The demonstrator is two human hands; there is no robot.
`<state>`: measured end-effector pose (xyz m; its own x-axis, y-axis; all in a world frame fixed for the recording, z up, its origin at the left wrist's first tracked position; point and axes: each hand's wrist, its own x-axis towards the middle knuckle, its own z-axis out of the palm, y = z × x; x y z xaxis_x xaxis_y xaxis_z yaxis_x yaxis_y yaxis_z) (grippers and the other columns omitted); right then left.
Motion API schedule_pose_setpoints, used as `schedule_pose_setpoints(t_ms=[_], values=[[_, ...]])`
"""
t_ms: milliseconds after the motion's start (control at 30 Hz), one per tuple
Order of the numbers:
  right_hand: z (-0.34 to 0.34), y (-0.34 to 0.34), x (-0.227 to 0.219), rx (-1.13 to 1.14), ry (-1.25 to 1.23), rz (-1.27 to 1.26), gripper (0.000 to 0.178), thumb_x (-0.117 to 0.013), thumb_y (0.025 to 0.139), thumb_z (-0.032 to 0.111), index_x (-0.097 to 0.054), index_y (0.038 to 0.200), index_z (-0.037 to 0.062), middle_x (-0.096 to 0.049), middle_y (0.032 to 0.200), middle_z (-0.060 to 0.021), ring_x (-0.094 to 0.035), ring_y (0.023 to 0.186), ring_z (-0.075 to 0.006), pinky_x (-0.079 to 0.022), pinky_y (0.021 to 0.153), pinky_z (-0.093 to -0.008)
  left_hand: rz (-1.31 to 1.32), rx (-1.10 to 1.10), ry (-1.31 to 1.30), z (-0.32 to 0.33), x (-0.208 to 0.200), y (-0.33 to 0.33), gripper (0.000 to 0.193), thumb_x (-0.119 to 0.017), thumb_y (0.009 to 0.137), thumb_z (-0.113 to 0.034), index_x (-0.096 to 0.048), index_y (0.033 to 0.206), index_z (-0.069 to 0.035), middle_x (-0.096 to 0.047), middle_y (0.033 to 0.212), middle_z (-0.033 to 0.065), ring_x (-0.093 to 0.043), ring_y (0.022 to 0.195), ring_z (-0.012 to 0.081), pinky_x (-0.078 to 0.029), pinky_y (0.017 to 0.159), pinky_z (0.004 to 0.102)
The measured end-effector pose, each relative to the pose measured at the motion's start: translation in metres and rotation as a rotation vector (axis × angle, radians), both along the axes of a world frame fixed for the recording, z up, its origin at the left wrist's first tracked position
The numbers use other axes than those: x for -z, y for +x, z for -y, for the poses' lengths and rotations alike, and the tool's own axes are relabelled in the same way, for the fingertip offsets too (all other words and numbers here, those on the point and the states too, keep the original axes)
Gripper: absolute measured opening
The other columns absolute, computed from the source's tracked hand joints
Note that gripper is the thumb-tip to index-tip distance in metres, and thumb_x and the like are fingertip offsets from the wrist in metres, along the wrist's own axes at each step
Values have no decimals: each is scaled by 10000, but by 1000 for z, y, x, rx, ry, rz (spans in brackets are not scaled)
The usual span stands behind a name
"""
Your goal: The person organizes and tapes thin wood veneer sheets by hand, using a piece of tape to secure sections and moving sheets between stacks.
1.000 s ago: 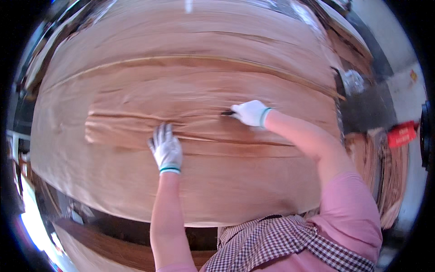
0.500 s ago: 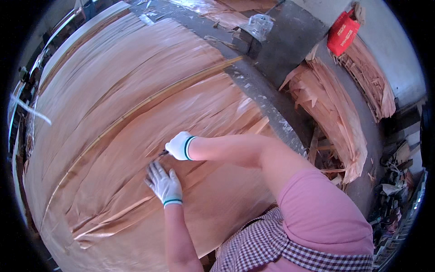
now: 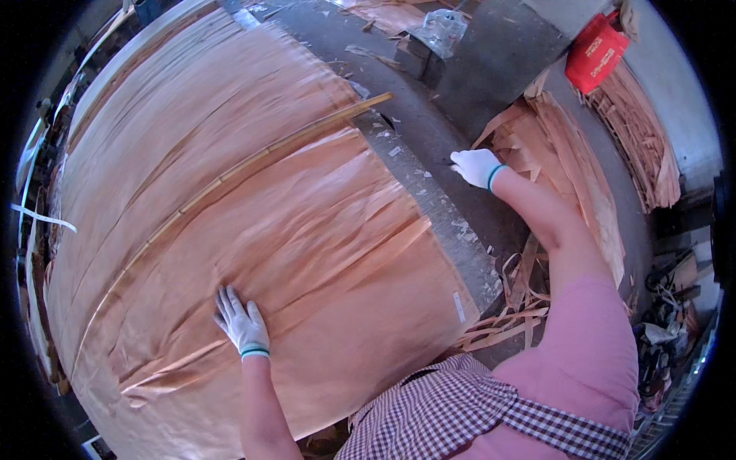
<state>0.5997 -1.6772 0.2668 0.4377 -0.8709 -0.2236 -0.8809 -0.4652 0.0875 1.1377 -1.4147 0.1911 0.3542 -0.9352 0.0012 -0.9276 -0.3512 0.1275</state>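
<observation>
My left hand [image 3: 244, 325], in a white glove with a green-edged cuff, lies flat with fingers spread on a reddish-brown wood veneer sheet [image 3: 360, 287]. Wrinkles and long raised folds run across that sheet. Out past the sheet's right edge, my right hand [image 3: 477, 167], gloved the same way, is closed above the dark floor. A small dark tool [image 3: 446, 162] pokes slightly out of its fingers; its kind is too small to make out. Beyond my left hand a long thin bamboo strip [image 3: 230, 173] lies bowed across the veneer.
Torn veneer strips [image 3: 563, 165] hang in a bundle at the right, with loose scraps [image 3: 510, 326] below. A dark box-like block [image 3: 498, 65], a clear plastic bag [image 3: 441, 32] and a red bag [image 3: 596, 54] are at the far right. Another veneer stack [image 3: 636, 138] stands by the wall.
My right hand has swung from beside the left hand out to the right, past the sheet's edge, with the dark tool. My left hand has slid a little left and nearer.
</observation>
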Motion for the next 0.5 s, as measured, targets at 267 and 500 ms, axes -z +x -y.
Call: schedule_pose_setpoints(t_ms=[267,500], values=[[-140,178,10,-386,76,454,553,-702,773,376,-533,1226,107,-499,1309,-139,-572,1081,-307,-535,830,-419,23,29,-40,4,6,5,601,-446,923,-310,-302,1453,-66,-230,1544,108,-163,1437,277,-90,1146,518],[-186,210,19,-433,-101,618,139,-654,741,93,-621,876,84,-625,1107,-93,-627,951,-271,-545,717,-373,2,29,-16,-2,9,8,588,-382,952,-361,-285,1465,-92,-208,1554,98,-139,1443,280,-75,1152,500]])
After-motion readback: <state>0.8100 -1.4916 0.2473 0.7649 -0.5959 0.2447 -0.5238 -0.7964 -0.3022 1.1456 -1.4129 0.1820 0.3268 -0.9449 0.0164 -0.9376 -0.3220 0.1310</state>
